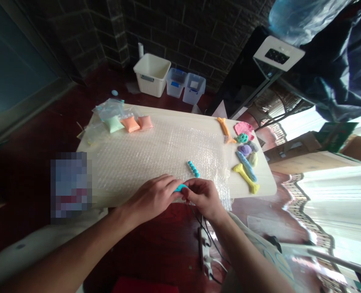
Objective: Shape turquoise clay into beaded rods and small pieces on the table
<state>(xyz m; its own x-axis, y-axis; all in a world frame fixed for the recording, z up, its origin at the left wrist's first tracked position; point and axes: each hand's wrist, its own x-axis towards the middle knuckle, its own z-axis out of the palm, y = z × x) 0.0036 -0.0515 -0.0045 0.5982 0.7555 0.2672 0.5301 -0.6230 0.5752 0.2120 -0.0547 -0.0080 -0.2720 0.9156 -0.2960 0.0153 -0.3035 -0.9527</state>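
Near the table's front edge, my left hand (158,194) and my right hand (203,196) meet around a piece of bright blue modelling clay (180,187). Fingers of both hands close on it, hiding much of its shape. Just beyond them lies a short row of joined turquoise clay balls (193,169) on bubble wrap (146,154). Shaped clay pieces sit to the right: a yellow bone-like one (246,178), a blue roll (246,166), a purple lump (245,150), a teal lump (242,138), a pink piece (243,129) and an orange stick (224,126).
Packs of green clay (114,124), orange clay (130,124) and pink clay (145,122) lie at the table's back left. A white bin (153,75) and two clear boxes (194,88) stand on the floor beyond. Below the table is a power strip (205,252) with cables.
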